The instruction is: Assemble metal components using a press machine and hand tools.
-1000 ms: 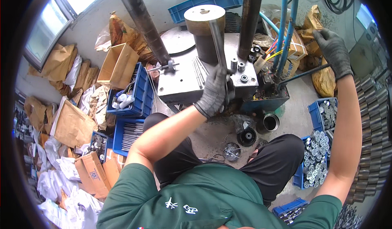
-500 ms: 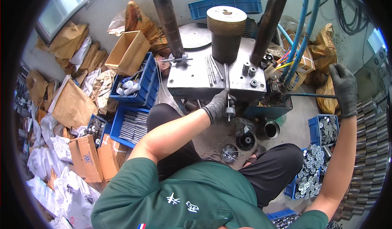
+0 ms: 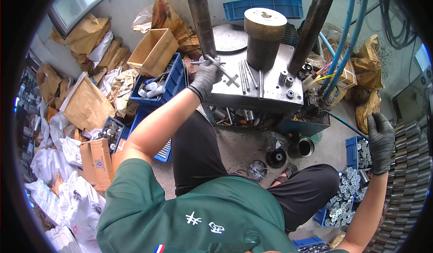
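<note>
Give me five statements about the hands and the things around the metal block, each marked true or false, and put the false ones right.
1. The left hand and right hand wear dark gloves. True.
2. Thin rods lie on the metal block. True.
3. The right hand rests on the metal block. False: the right hand is off to its right.
4. The wooden box stands right of the metal block. False: the wooden box is to its left.
5. A metal rod is at the left hand. True.
</note>
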`<act>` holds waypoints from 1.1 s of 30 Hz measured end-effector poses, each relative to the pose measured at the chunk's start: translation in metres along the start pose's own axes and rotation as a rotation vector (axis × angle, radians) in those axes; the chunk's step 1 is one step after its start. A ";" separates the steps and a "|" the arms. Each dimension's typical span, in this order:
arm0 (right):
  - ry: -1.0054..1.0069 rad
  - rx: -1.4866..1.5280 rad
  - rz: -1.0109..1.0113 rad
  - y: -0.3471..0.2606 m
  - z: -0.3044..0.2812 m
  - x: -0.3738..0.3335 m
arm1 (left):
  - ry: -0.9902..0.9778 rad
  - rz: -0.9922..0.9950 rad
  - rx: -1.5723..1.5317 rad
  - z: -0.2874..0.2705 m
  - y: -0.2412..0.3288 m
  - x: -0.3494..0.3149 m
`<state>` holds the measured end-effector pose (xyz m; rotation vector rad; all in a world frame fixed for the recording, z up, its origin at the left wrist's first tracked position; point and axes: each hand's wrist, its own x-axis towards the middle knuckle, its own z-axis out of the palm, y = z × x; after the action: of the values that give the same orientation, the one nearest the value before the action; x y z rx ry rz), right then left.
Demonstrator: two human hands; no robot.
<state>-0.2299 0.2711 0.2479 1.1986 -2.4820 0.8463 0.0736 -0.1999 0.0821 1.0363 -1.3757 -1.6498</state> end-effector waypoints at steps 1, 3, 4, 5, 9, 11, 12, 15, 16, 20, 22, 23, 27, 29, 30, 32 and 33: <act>0.017 -0.018 -0.033 -0.003 0.002 0.001 | 0.134 -0.171 -0.115 -0.031 -0.014 0.033; 0.025 -0.041 0.004 0.005 -0.004 -0.007 | 0.209 -0.281 -0.331 -0.019 -0.015 0.050; 0.017 -0.019 -0.013 0.001 0.001 -0.001 | 0.206 -0.307 -0.392 -0.052 -0.033 0.075; 0.003 0.024 -0.054 -0.009 0.013 0.010 | 0.233 -0.318 -0.455 -0.107 -0.056 0.097; -0.003 -0.010 -0.009 -0.003 0.004 0.000 | 0.281 -0.419 -0.354 -0.073 -0.058 0.078; 0.005 0.002 -0.017 -0.001 0.005 -0.003 | 0.300 -0.400 -0.352 -0.073 -0.058 0.075; 0.022 -0.002 -0.020 -0.002 0.006 -0.005 | 0.379 -0.383 -0.322 -0.073 -0.053 0.069; 0.041 -0.084 -0.072 -0.019 0.005 -0.015 | 0.440 -0.322 -0.332 -0.046 -0.039 0.043; 0.039 -0.152 -0.127 -0.030 0.004 -0.021 | 0.364 -0.259 -0.286 -0.026 -0.031 0.028; -0.042 -0.323 -0.588 -0.109 0.021 -0.037 | -0.097 0.015 0.095 -0.001 -0.042 0.001; -0.056 -0.190 -0.679 -0.132 0.036 -0.041 | -0.145 0.270 0.511 0.020 -0.044 -0.019; -0.065 -0.193 -0.689 -0.141 0.051 -0.036 | -0.155 0.480 0.822 0.016 -0.056 -0.015; -0.161 0.034 -0.623 -0.130 0.128 0.003 | -0.346 0.564 1.067 0.027 -0.038 -0.036; -0.173 -0.013 -0.580 -0.112 0.174 0.030 | -0.358 0.546 1.112 0.029 -0.032 -0.039; -0.177 -0.018 -0.573 -0.101 0.196 0.040 | -0.363 0.514 1.193 0.031 -0.024 -0.042; -0.143 -0.080 -0.480 -0.079 0.240 0.055 | -0.353 0.466 1.284 0.031 -0.024 -0.041; -0.151 -0.079 -0.480 -0.068 0.261 0.060 | -0.354 0.458 1.283 0.031 -0.028 -0.038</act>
<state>-0.2090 0.0427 0.0940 1.7806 -2.1566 0.5385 0.0595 -0.1492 0.0623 0.9160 -2.7715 -0.4804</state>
